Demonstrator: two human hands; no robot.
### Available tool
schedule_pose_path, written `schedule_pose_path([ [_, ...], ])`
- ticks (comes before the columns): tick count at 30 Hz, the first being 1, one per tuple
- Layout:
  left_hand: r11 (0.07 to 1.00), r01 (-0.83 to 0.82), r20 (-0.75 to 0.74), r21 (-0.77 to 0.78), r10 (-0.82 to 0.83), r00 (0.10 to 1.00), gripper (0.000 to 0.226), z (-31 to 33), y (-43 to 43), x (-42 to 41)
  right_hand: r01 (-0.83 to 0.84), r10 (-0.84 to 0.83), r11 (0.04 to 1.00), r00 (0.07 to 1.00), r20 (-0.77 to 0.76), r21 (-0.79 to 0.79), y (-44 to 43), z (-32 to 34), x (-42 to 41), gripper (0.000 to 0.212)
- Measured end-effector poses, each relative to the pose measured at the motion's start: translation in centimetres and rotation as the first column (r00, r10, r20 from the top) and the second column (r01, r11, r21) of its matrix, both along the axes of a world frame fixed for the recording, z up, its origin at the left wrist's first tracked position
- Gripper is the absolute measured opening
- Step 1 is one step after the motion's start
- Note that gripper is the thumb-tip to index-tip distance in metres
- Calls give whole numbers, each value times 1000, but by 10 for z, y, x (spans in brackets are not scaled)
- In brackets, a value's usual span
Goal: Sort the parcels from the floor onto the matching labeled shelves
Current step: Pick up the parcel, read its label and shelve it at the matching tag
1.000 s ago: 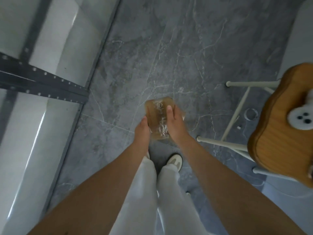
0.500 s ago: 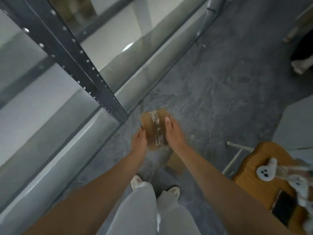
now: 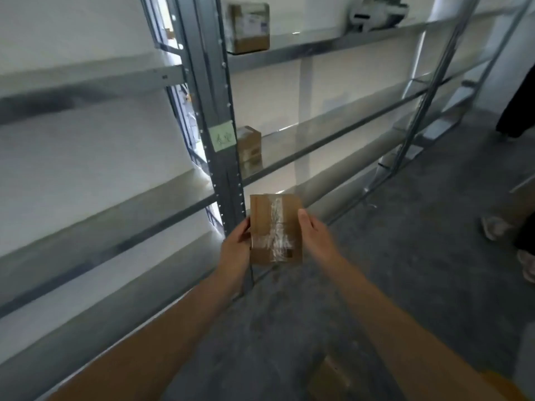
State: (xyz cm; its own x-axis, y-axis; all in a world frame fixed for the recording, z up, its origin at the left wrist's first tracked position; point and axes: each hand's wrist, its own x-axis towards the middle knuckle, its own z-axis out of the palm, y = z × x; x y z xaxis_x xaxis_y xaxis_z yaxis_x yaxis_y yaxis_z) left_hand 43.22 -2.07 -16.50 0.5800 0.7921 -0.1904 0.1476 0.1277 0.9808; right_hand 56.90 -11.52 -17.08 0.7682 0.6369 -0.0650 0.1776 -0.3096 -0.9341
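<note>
A small brown cardboard parcel point(image 3: 275, 228) with clear tape down its top is held in front of me, level with the lower shelves. My left hand point(image 3: 235, 248) grips its left side and my right hand point(image 3: 314, 237) grips its right side. Behind it stands a grey metal shelf upright point(image 3: 211, 111) carrying a green handwritten label point(image 3: 220, 138). One parcel point(image 3: 249, 146) rests on the middle shelf just right of the upright. Another parcel point(image 3: 249, 26) sits on the shelf above. A further parcel point(image 3: 328, 380) lies on the floor near my right forearm.
Glass-like shelves in grey frames point(image 3: 333, 137) run off to the right, with a white device point(image 3: 376, 11) on the upper one. The floor is grey stone point(image 3: 405, 256). Another person's shoes point(image 3: 496, 227) and dark clothing stand at the right edge.
My view has swung up from the floor and the wooden stool to the shelving. Both hands have lifted the parcel off the floor to shelf height.
</note>
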Motion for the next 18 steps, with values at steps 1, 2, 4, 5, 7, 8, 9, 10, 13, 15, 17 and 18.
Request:
schedule_pose_path([
  [1,1000,-4,-1,23,4,1000,42,9,5,-15,-22,22,999,1000,13,23,6,11,-13,40],
  [2,999,-20,7,47,19,1000,45,17,10,-32,-41,40,998,999,14,47,11,21,-27,36],
  [4,995,-66,29,78,64,998,47,33,18,-69,-73,76,992,997,-33,100,21,38,-60,29],
  [5,993,-89,42,84,85,995,47,40,22,-88,-86,91,989,995,-39,117,26,46,-78,31],
  [7,990,-119,84,73,113,990,44,52,29,-125,-135,140,982,990,-32,129,37,60,-114,40],
  [8,988,-138,105,68,131,986,44,56,34,-143,-164,169,979,985,-27,123,44,64,-130,40],
  [9,985,-160,126,60,152,980,43,59,38,-161,-192,197,974,980,-25,120,53,69,-145,38],
  [10,982,-179,157,57,169,973,41,61,42,-179,-211,215,971,976,-23,116,61,74,-158,38],
  [13,968,-231,255,92,202,946,39,65,51,-235,-280,280,955,960,14,99,85,94,-201,39],
  [15,958,-268,293,103,229,928,40,63,55,-270,-341,341,933,940,26,111,103,105,-229,40],
  [17,940,-332,305,74,296,905,38,61,58,-302,-421,422,898,906,14,128,118,114,-261,40],
  [18,929,-367,303,50,336,892,34,61,60,-318,-448,451,884,893,9,132,125,117,-276,40],
])
